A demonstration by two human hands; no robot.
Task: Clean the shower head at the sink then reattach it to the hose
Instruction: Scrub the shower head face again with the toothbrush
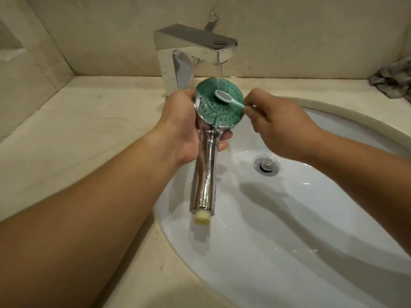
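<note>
A chrome shower head [205, 174] with a round green nozzle face [213, 110] is held face up over the white sink [289, 230]. My left hand [180, 130] grips it just below the face, where the handle begins. Its threaded cream-coloured end points toward me. My right hand [278, 127] pinches a light blue toothbrush [224, 97], whose head lies on the green face. Water runs from the chrome tap [195, 47] onto the far edge of the face. No hose is in view.
The sink's chrome drain [265, 166] lies under my right hand. A beige stone counter [77, 130] surrounds the basin, with walls behind and at the left. A crumpled grey cloth [391, 78] lies at the back right corner.
</note>
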